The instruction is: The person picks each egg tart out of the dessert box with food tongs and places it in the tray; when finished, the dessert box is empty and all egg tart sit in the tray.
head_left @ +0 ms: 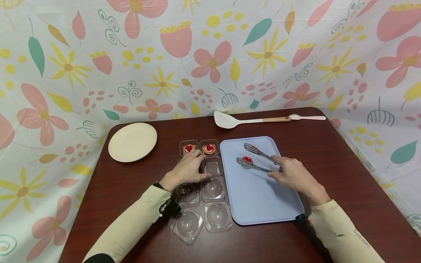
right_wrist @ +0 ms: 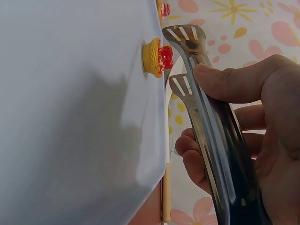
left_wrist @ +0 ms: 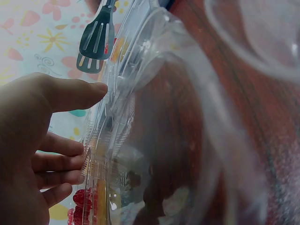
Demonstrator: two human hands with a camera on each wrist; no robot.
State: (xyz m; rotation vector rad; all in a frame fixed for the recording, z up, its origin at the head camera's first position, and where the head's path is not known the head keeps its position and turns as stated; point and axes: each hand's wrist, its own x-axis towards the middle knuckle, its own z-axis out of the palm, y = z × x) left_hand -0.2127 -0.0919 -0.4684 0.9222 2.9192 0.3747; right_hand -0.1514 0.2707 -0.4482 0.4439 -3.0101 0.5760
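Note:
My right hand (head_left: 296,175) grips metal tongs (right_wrist: 206,103) over the light blue tray (head_left: 260,204). Their slotted ends stand spread apart on either side of a small fruit tart (right_wrist: 152,57), which has a yellow base and red topping and sits on the tray. At the left, my left hand (head_left: 185,168) reaches over clear plastic containers (head_left: 212,168), fingers loosely extended and fingertips right at the rims in the left wrist view. Two similar tarts (head_left: 209,148) lie in the back containers, just beyond its fingers. The hand partly hides the container beneath it.
Domed clear lids (head_left: 217,216) lie along the near side of the containers, left of the tray. A cream plate (head_left: 132,142) is at the back left. Along the back edge lie a white spatula (head_left: 227,120) with a wooden handle and a small pale utensil (head_left: 310,118).

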